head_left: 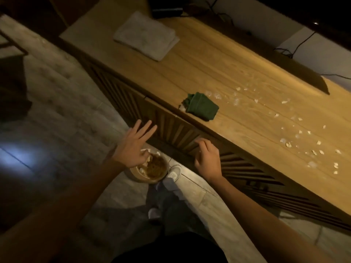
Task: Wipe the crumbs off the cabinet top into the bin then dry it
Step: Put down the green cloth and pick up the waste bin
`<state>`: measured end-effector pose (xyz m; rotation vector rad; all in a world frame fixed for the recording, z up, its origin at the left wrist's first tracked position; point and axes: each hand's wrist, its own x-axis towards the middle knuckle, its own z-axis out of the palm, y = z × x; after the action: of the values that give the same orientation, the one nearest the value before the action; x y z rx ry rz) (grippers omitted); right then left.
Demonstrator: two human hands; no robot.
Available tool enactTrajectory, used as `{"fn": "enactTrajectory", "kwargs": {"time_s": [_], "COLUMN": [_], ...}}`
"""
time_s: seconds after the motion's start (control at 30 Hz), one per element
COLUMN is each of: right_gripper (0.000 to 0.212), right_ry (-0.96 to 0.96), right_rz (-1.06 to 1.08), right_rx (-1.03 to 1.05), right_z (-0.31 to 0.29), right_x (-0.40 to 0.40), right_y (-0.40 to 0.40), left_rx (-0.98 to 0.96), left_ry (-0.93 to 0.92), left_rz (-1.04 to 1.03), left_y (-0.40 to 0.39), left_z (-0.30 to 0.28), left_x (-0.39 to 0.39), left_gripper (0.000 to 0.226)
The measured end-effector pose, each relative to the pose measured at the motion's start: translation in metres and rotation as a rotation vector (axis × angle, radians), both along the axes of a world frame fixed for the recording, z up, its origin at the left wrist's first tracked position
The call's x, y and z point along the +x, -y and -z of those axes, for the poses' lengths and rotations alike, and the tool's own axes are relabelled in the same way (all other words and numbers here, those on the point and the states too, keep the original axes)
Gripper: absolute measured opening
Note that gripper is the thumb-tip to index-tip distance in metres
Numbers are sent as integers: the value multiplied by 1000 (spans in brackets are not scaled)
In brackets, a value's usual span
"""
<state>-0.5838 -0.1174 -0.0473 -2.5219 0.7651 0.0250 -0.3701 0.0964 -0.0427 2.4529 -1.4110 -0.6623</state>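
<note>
The left hand [133,149] is spread open above the bin [150,170], holding nothing. The right hand [207,160] hangs loosely curled by the cabinet [190,73] front. Green cloth [201,108] and crumbs [303,133] lie on top.

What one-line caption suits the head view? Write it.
Crumbs litter the cabinet top; green cloth idle, hands over the bin.

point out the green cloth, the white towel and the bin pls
green cloth [201,108]: head view, middle of the folded cloth near the cabinet's front edge.
white towel [147,36]: head view, centre of the folded towel's top face.
bin [138,176]: head view, near-left rim, on the floor below the left hand.
</note>
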Motion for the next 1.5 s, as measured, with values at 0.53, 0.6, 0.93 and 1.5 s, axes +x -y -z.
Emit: {"fn": "enactTrajectory", "kwargs": {"time_s": [0.53, 0.6, 0.93, 1.5], "right_gripper": [28, 28, 21, 23], "right_ry": [-449, -476, -390, -446], "right_rz": [22, 20, 472, 635], "right_rx": [370, 396, 820, 900], "right_z": [242, 284, 435, 397], "right_x": [-29, -25, 14, 26], "right_y": [-92, -91, -84, -76], "left_rx": [355, 354, 10, -280], "left_ry": [-533, -560, -747, -939], "left_rz": [-1019, -999, -1519, -1855], "left_y": [-168, -161, -91, -51], "left_z": [264, 306, 465, 407], "left_x": [-174, -178, -150, -139], "left_gripper": [42, 30, 29, 45]}}
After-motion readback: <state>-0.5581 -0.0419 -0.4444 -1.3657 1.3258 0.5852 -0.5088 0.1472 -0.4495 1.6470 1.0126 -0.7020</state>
